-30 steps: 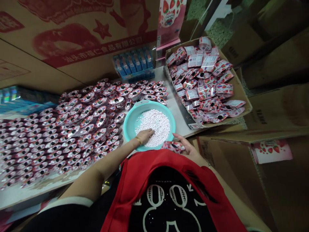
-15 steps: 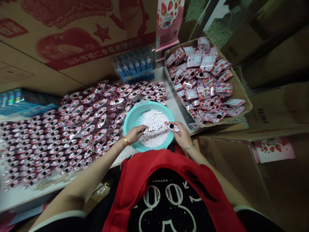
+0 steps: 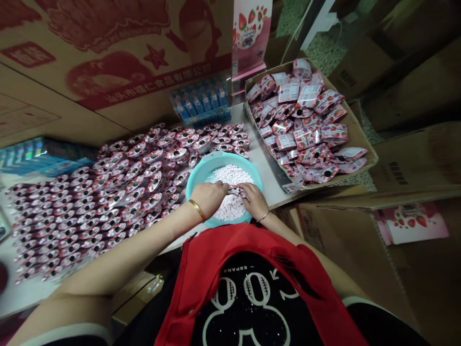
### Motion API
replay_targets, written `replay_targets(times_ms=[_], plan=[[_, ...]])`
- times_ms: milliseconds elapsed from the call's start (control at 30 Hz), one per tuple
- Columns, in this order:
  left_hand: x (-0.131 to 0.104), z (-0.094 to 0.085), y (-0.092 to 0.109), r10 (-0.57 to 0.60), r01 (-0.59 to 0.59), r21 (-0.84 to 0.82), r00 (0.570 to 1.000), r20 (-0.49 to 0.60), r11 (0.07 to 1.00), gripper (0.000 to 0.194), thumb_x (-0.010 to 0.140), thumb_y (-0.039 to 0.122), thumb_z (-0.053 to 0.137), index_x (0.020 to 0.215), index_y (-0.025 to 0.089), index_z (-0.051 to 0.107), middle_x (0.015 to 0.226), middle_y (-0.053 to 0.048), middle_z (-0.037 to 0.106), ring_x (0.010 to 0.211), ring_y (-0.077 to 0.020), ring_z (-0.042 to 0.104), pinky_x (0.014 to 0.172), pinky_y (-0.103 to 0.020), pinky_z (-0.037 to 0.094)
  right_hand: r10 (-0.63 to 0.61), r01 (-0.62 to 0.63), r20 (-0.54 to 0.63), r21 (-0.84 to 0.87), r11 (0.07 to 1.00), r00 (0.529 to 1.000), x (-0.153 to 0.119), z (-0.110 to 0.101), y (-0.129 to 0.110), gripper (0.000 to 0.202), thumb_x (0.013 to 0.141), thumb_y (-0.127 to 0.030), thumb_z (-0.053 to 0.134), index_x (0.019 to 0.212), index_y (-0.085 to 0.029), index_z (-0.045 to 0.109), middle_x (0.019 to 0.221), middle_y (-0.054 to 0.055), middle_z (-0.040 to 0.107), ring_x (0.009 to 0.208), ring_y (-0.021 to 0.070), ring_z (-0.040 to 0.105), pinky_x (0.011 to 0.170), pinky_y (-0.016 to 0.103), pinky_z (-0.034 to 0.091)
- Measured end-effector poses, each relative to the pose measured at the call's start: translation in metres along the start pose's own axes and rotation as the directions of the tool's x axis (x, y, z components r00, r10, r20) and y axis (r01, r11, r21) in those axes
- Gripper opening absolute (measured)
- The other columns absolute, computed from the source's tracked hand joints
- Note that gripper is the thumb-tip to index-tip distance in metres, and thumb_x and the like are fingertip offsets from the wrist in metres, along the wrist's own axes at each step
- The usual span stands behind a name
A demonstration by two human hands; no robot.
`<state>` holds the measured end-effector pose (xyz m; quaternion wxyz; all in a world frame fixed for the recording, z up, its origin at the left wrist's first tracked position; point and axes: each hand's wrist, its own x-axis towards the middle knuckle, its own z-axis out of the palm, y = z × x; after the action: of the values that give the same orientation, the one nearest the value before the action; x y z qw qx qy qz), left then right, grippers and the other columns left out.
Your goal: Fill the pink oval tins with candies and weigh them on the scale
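Observation:
Over a teal basin [image 3: 194, 174] of small white-pink pellets [image 3: 230, 209], both hands meet at one small pink-and-white packet [image 3: 236, 191]. My right hand [image 3: 255, 201] grips the packet from the right. My left hand [image 3: 212, 197], with a gold bangle at the wrist, has its fingers closed at the packet's left end; whether they pinch the packet or something else is hidden. Many similar packets [image 3: 118, 192] stand in rows left of the basin. An open carton [image 3: 370, 156] at the right holds a heap of strawberry-printed packets [image 3: 306, 125].
Blue boxes stand behind the rows [image 3: 201, 102] and at the far left [image 3: 46, 156]. A large printed carton [image 3: 118, 57] walls the back. The white table [image 3: 272, 180] ends near my body. Brown cartons [image 3: 414, 168] lie at the right, with a pink strawberry-printed box [image 3: 414, 223].
My left hand has moved right, from over the pellets to the packet. My right hand has shifted slightly left with the packet, so the two hands now meet above the basin.

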<state>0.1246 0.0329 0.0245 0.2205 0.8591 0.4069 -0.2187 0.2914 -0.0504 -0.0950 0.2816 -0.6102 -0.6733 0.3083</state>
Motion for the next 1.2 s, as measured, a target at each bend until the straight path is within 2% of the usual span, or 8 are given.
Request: replay_targets(times_ms=[100,200,300,400,600,767,967,1200], plan=[[-0.004,-0.001,0.006,0.026,-0.026,-0.001,0.999,-0.026,1.000,0.027,0.091,0.016,0.036,0.098,0.018,0.061,0.090,-0.011,0.059,0.077,-0.0221,0.062,0.068,-0.034,0.042,-0.011,0.011,-0.019,0.037,0.999,1.000,-0.001,0.003,0.005,0.049,0.073,-0.004,0.044,0.119,-0.018,0.054,0.116,0.011,0.060,0.112,0.0250,0.053,0.100,0.042,0.042],[0.004,0.011,-0.017,0.003,-0.004,-0.008,0.994,-0.112,1.000,0.028,0.091,0.014,0.035,0.102,0.018,0.060,0.094,-0.011,0.057,0.083,-0.0233,0.060,0.073,-0.035,0.041,0.028,-0.022,-0.077,0.075,0.997,0.997,-0.003,-0.001,0.011,0.046,0.076,-0.007,0.044,0.120,-0.019,0.053,0.118,0.011,0.059,0.114,0.0249,0.052,0.101,0.043,0.042],[0.031,0.038,-0.053,-0.057,0.062,0.018,0.980,-0.191,0.998,0.030,0.090,0.010,0.033,0.108,0.014,0.056,0.101,-0.013,0.056,0.098,-0.0257,0.054,0.083,-0.037,0.039,0.075,-0.059,-0.152,0.106,0.993,0.985,-0.005,-0.009,0.017,0.044,0.078,-0.011,0.045,0.120,-0.020,0.051,0.121,0.011,0.057,0.116,0.0245,0.051,0.101,0.042,0.042],[0.064,0.077,-0.072,-0.094,0.094,-0.010,0.984,-0.153,0.996,0.032,0.091,0.008,0.029,0.110,0.010,0.055,0.107,-0.016,0.054,0.104,-0.0260,0.049,0.086,-0.037,0.038,0.124,-0.101,-0.191,0.123,0.987,0.974,-0.005,-0.017,0.019,0.040,0.080,-0.015,0.045,0.120,-0.020,0.050,0.120,0.011,0.057,0.115,0.0236,0.053,0.099,0.040,0.043],[0.079,0.146,-0.047,0.062,-0.066,-0.121,0.997,-0.038,0.990,0.023,0.090,0.017,0.039,0.103,0.017,0.059,0.103,-0.012,0.058,0.099,-0.0233,0.051,0.085,-0.034,0.041,0.183,-0.161,-0.161,0.138,0.977,0.970,-0.004,-0.022,0.017,0.035,0.085,-0.022,0.046,0.119,-0.020,0.049,0.118,0.011,0.058,0.111,0.0222,0.055,0.097,0.037,0.045],[0.062,0.174,-0.032,0.135,-0.125,-0.263,0.991,0.019,0.957,0.029,0.082,0.010,0.044,0.104,0.020,0.060,0.101,-0.008,0.062,0.093,-0.0211,0.056,0.081,-0.031,0.043,0.210,-0.176,-0.208,0.172,0.969,0.955,-0.005,-0.018,0.020,0.037,0.085,-0.028,0.050,0.120,-0.018,0.049,0.118,0.012,0.059,0.108,0.0224,0.056,0.094,0.036,0.045],[0.057,0.166,-0.043,0.151,-0.130,-0.430,0.988,0.015,0.893,0.046,0.070,0.004,0.040,0.108,0.018,0.062,0.094,-0.003,0.066,0.082,-0.0162,0.058,0.075,-0.024,0.045,0.260,-0.232,-0.141,0.186,0.955,0.955,-0.005,-0.020,0.024,0.037,0.085,-0.031,0.050,0.120,-0.018,0.049,0.118,0.011,0.060,0.107,0.0214,0.058,0.093,0.035,0.046],[0.033,0.103,-0.075,0.188,-0.209,-0.530,0.978,-0.094,0.822,0.043,0.066,0.008,0.038,0.102,0.015,0.061,0.090,-0.002,0.064,0.079,-0.0134,0.056,0.074,-0.022,0.044,0.135,-0.123,-0.125,0.096,0.988,0.983,0.003,-0.017,0.022,0.037,0.083,-0.018,0.048,0.120,-0.018,0.051,0.119,0.012,0.058,0.112,0.0244,0.054,0.098,0.040,0.044]])
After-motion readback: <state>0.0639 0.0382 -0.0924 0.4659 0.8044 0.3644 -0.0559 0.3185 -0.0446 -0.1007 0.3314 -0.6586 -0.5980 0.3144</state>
